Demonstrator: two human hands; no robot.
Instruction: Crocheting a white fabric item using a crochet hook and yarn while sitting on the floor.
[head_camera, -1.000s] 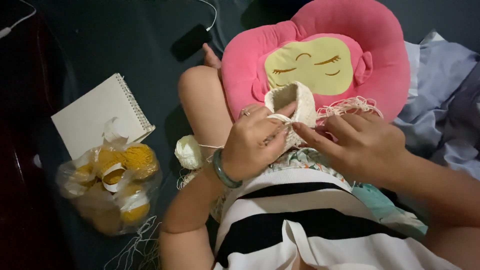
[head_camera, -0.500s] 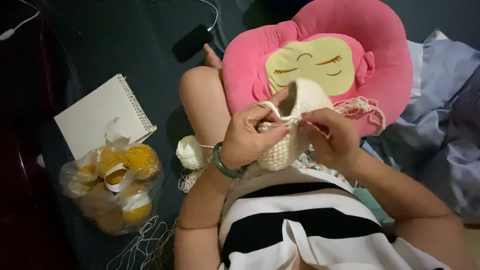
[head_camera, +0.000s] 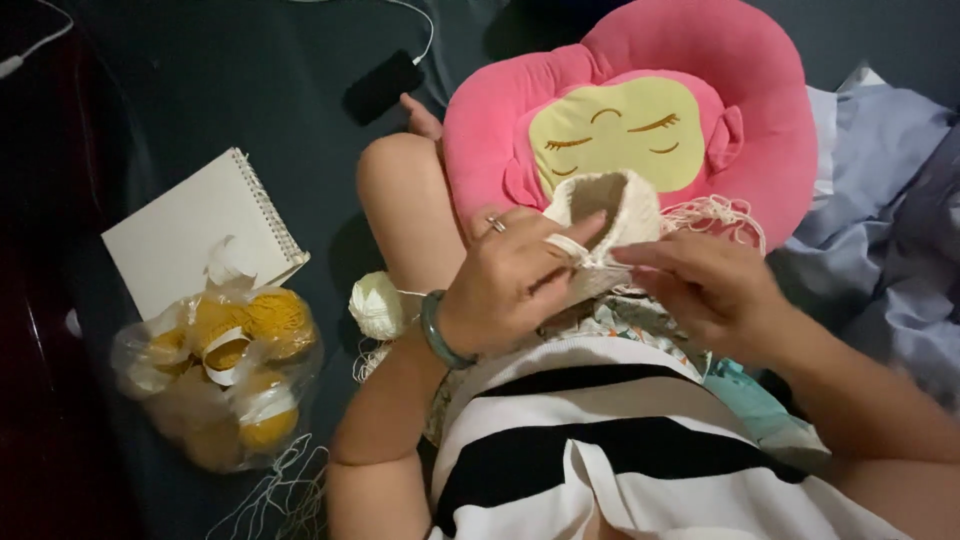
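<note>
A cream crocheted piece (head_camera: 612, 215), cup-shaped, sits between both hands above my lap. My left hand (head_camera: 510, 285), with a ring and a green bracelet, grips its near edge and a strand of cream yarn. Fingers of my right hand (head_camera: 705, 285) pinch the piece from the right side; any hook in them is hidden. A small ball of cream yarn (head_camera: 377, 305) lies beside my left knee, just left of my left wrist.
A pink cushion with a yellow face (head_camera: 640, 125) rests on my legs behind the work. A spiral notebook (head_camera: 195, 235) and a clear bag of yellow yarn balls (head_camera: 225, 370) lie at left. A black phone (head_camera: 383, 87) with a cable lies beyond. Bluish cloth (head_camera: 880, 200) is at right.
The crocheted piece has been turned and lowered a little between the hands, its opening now facing up. My hands shifted slightly and still hold it.
</note>
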